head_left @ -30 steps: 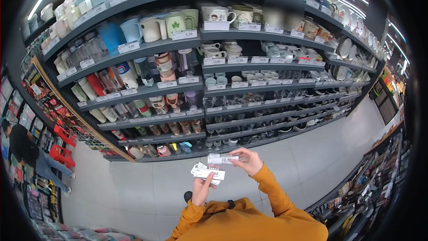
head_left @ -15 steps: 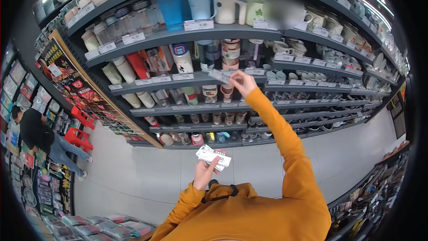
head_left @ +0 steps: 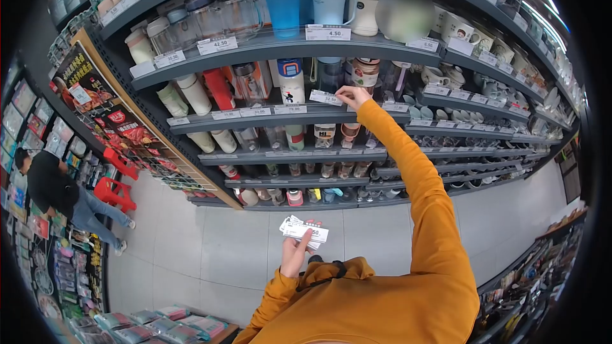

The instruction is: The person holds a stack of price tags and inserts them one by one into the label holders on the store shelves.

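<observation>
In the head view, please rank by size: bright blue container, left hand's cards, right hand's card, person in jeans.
1. Person in jeans
2. Bright blue container
3. Cards in left hand
4. Card in right hand

Nearness may enlarge the left hand's cards; real sizes are unsure.

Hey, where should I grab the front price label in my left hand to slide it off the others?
Probably pinch the front price label by its right end, coming from the right: that end sticks out past the thumb of the left hand, which presses nearer the middle.
</observation>
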